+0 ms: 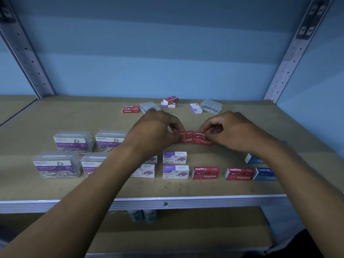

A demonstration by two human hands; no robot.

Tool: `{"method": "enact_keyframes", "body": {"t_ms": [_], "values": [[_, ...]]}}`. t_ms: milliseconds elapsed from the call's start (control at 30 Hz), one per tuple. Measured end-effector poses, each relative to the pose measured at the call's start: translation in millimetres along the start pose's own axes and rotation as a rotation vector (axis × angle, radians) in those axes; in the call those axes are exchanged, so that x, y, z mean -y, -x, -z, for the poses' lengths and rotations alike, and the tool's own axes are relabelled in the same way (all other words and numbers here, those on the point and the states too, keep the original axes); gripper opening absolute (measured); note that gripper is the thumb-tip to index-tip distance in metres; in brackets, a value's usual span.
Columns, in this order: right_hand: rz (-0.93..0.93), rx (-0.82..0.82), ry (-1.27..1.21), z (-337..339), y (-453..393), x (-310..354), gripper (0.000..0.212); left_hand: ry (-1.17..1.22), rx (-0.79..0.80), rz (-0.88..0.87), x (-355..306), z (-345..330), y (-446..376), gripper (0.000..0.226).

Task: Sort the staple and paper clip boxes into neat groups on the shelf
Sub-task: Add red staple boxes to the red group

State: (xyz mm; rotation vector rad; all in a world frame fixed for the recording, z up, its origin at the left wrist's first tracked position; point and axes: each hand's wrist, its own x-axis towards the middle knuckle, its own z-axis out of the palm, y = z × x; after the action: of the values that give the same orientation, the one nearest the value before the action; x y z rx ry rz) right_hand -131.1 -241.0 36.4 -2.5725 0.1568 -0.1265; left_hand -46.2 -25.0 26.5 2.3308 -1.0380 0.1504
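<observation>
Two bare hands meet at the middle of a brown shelf board [55, 116], each pinching a small red staples box. The left hand [154, 131] has its thumb and fingertips closed around the left red box [186, 137]. The right hand [230, 132] grips the right red box [202, 139] the same way, fingers curled over its far edge. The two boxes sit side by side, short ends touching, resting on the board.

From that pair, at 6 o'clock and nearer the front edge, stand white-and-purple staples boxes [175, 164] in two rows, some hidden under the left forearm. At 5 o'clock, two more red staples boxes [205, 172] lie in the front row with a gap between them, and a blue staples box [265, 174] touches the right one. Another blue box [254, 158], behind it, is mostly covered by the right forearm.

At 8 o'clock, four clear paper clip boxes [73, 143] with purple labels form a two-by-two block.

At 12 o'clock, near the blue back wall, loose items are scattered: a red box [130, 109], a clear box [149, 106] just beside it, a red box [170, 100] lying on a purple-and-white one, another purple-and-white box [195, 108], and a clear box [211, 106] of clips.
</observation>
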Motion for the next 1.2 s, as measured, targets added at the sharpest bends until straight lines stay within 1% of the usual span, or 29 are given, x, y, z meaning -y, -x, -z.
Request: {"method": "enact_keyframes", "body": {"t_ms": [167,400,533,700,833,967,1200], "values": [[0.024,-0.016,0.016,10,12,-3,0.017,-0.006,-0.005,-0.057,-18,-3,-1,0.014],[0.073,-0.007,0.14,31,36,-9,0.011,0.002,0.065,-0.11,-31,-15,1,0.015],[0.05,0.024,0.179,36,44,-14,0.011,-0.024,0.09,-0.126,-34,-21,2,0.019],[0.024,0.075,0.191,37,50,-18,0.015,-0.043,0.107,-0.155,-33,-28,4,0.021],[0.033,0.101,0.185,38,53,-19,0.014,-0.065,0.145,-0.165,-34,-32,5,0.022],[0.035,0.119,0.189,37,52,-21,0.015,-0.113,0.143,-0.164,-38,-33,6,0.023],[0.023,0.136,0.178,34,50,-22,0.013,-0.123,0.14,-0.176,-37,-33,7,0.025]]}}
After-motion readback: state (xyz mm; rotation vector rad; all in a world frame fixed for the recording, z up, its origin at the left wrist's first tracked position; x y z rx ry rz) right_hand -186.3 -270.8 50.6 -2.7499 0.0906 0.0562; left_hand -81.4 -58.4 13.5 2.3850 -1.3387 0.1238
